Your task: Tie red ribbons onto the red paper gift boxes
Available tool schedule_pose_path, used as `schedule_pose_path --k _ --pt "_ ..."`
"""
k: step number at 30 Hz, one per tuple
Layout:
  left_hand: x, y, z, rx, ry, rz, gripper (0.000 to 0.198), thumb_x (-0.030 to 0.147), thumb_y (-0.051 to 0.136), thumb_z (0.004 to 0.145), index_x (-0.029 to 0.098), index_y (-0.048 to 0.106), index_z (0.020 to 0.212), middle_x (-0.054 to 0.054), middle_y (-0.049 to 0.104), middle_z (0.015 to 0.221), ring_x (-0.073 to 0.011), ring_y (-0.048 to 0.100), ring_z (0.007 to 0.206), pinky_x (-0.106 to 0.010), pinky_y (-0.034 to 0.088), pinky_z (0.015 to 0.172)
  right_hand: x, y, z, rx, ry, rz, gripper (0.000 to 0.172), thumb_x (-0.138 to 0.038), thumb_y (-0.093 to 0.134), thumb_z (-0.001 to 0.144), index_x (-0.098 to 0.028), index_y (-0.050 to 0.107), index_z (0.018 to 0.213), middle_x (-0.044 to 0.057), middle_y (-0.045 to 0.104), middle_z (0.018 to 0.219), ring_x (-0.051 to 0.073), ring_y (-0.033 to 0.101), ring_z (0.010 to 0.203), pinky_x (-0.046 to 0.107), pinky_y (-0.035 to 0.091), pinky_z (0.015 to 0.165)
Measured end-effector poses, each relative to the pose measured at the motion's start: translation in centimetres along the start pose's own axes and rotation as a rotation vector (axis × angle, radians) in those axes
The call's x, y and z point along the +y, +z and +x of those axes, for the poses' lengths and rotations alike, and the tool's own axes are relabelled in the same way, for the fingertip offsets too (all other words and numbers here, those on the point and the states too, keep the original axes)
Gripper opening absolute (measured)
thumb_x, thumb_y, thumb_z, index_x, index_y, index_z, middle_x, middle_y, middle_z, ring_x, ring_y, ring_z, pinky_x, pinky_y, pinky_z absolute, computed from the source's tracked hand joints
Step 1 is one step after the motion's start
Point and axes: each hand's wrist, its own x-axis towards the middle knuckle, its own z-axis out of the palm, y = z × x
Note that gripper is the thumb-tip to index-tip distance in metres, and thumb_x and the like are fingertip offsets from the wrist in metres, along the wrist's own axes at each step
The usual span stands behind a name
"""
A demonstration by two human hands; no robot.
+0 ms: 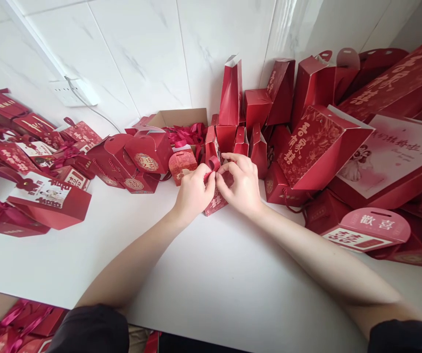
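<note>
My left hand (193, 192) and my right hand (242, 182) meet at the middle of the white table (203, 274), fingers pinched on a red ribbon (213, 164) at the top of a small red gift box (215, 202). The box stands tilted between the two hands, and its gold print shows below my fingers. Both hands are closed on the ribbon; the ribbon's ends are hidden by my fingers.
Piles of red gift boxes and bags (317, 142) crowd the right and back. More red boxes (49, 201) lie at the left. An open cardboard box with red ribbons (185, 128) sits by the tiled wall. A wall socket with a cable (74, 92) is at upper left.
</note>
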Motion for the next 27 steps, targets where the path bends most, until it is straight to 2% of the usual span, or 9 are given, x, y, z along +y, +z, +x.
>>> schedule_pose_path --k 7,14,17,19,21,24,27 --pt "-0.1 0.0 0.1 0.01 0.038 0.022 0.016 0.023 0.049 0.093 0.021 0.047 0.077 0.001 0.052 0.06 -0.0153 0.05 0.058 -0.026 0.037 0.061 0.1 -0.1 0.4 0.084 -0.101 -0.082 0.01 -0.017 0.066 0.08 -0.022 0.06 0.074 0.005 0.067 0.126 0.027 0.056 0.122 0.043 0.038 0.102" --pt "0.1 0.0 0.1 0.015 0.025 0.021 0.019 0.023 0.049 0.092 0.02 0.047 0.074 0.001 0.052 0.06 -0.0151 0.049 0.058 -0.027 0.035 0.06 0.2 -0.2 0.5 0.095 -0.128 -0.058 0.011 -0.018 0.066 0.079 -0.023 0.059 0.072 0.004 0.07 0.124 0.028 0.058 0.121 0.046 0.036 0.105" --pt "-0.1 -0.3 0.5 -0.038 -0.006 -0.004 0.019 0.025 0.049 0.092 0.019 0.049 0.073 0.003 0.047 0.056 -0.0128 0.041 0.052 -0.027 0.032 0.058 0.2 -0.5 0.6 0.037 -0.085 0.034 0.007 -0.02 0.063 0.082 -0.023 0.059 0.077 0.004 0.071 0.12 0.027 0.06 0.117 0.047 0.036 0.105" --pt "-0.3 -0.8 1.0 -0.113 -0.027 -0.058 0.02 0.026 0.049 0.091 0.018 0.051 0.073 0.004 0.043 0.054 -0.011 0.035 0.049 -0.026 0.03 0.056 0.5 -0.7 0.9 -0.011 0.001 0.175 0.003 -0.02 0.057 0.086 -0.023 0.059 0.086 0.005 0.07 0.114 0.025 0.062 0.109 0.045 0.041 0.1" --pt "-0.6 -1.4 1.4 -0.201 -0.04 -0.136 0.02 0.028 0.05 0.091 0.018 0.053 0.074 0.005 0.039 0.054 -0.0099 0.032 0.049 -0.025 0.028 0.054 1.1 -0.8 1.4 -0.066 0.097 0.353 0.009 -0.02 0.051 0.09 -0.023 0.059 0.094 0.005 0.069 0.109 0.023 0.063 0.103 0.041 0.046 0.094" --pt "-1.0 -2.1 1.9 -0.338 -0.038 -0.248 0.022 0.031 0.049 0.092 0.017 0.054 0.076 0.004 0.043 0.059 -0.0099 0.035 0.053 -0.025 0.028 0.053 2.0 -0.9 2.1 -0.199 0.173 0.585 0.013 -0.022 0.05 0.092 -0.022 0.062 0.093 0.004 0.068 0.101 0.02 0.063 0.095 0.037 0.049 0.088" --pt "-1.2 -2.3 2.0 -0.397 -0.031 -0.309 0.023 0.032 0.048 0.092 0.016 0.055 0.077 0.002 0.05 0.065 -0.0108 0.041 0.058 -0.025 0.031 0.056 2.5 -0.9 2.4 -0.3 0.153 0.681 0.013 -0.022 0.054 0.09 -0.021 0.066 0.085 0.002 0.068 0.093 0.02 0.064 0.092 0.037 0.05 0.086"
